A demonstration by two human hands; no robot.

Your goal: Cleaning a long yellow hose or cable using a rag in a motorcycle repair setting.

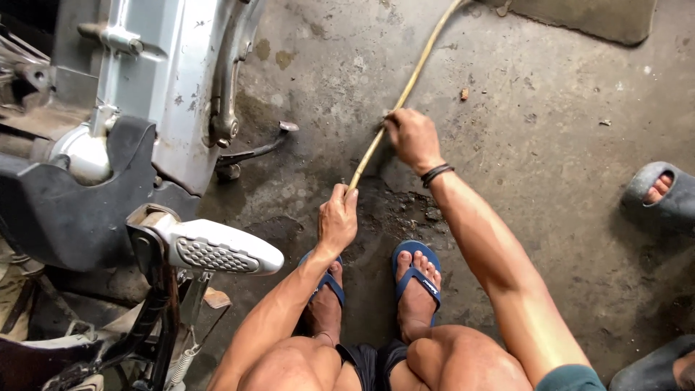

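1. The concrete floor [550, 145] is grey, stained and cracked, darker near the feet.
2. A slab [579, 18] lies at its top edge.
3. Small debris [464, 94] lies on it.
4. Blue sandals [418, 279] stand on it.

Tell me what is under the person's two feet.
Blue flip-flops lie under both feet, on the stained concrete floor. The left hand and forearm cover most of the left one; the soles and the floor beneath are hidden.

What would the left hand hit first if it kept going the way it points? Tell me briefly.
The left hand points up along the yellowish hose toward the right hand, which grips the same hose further up. That hand would likely come first, though depth is hard to judge.
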